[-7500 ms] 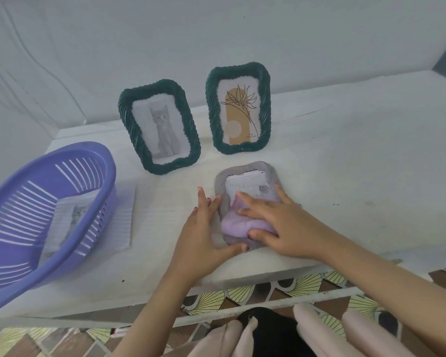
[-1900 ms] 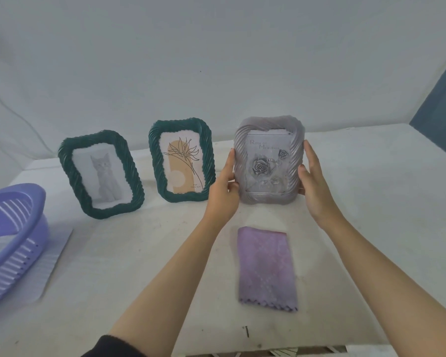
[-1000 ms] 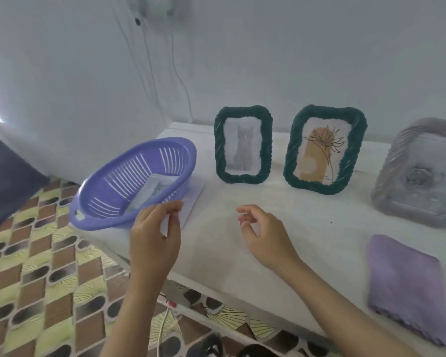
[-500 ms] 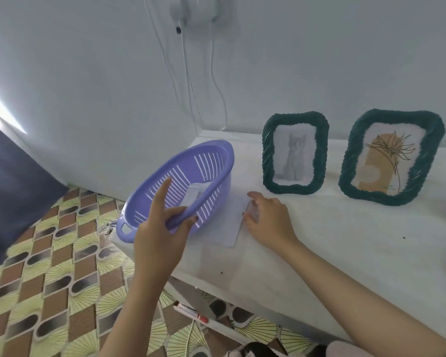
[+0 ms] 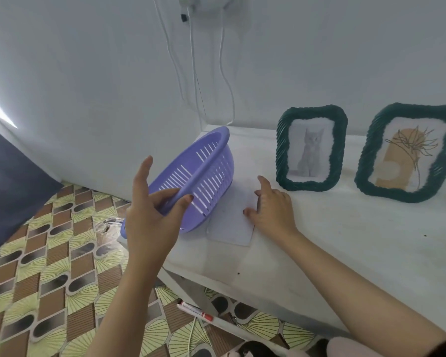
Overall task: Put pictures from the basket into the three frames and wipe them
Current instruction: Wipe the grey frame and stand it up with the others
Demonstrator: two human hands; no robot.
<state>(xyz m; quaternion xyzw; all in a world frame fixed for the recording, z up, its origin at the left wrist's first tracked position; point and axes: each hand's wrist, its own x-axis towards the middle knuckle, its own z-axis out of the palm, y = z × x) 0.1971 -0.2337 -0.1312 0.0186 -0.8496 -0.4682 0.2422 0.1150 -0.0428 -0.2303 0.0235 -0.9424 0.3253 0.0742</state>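
Left hand (image 5: pixel 150 222) pinching rim of tilted slotted purple plastic basket (image 5: pixel 204 176), right hand (image 5: pixel 271 212) spread on flat white sheet (image 5: pixel 229 228), ribbed green cat frame (image 5: pixel 281 150), matching plant frame (image 5: pixel 365 163)

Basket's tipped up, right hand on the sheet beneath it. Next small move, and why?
Probably slide the white sheet out rightward with the right hand, which presses on it: the left hand pinches the basket rim, tilting it up off the sheet.

The basket (image 5: pixel 204 171) sits centre frame at the desk's (image 5: pixel 345 248) left end, over a sheet of paper's (image 5: pixel 232 225) left edge. Right of them, further back, stand the left frame (image 5: pixel 310 150) and right frame (image 5: pixel 407 153), side by side.
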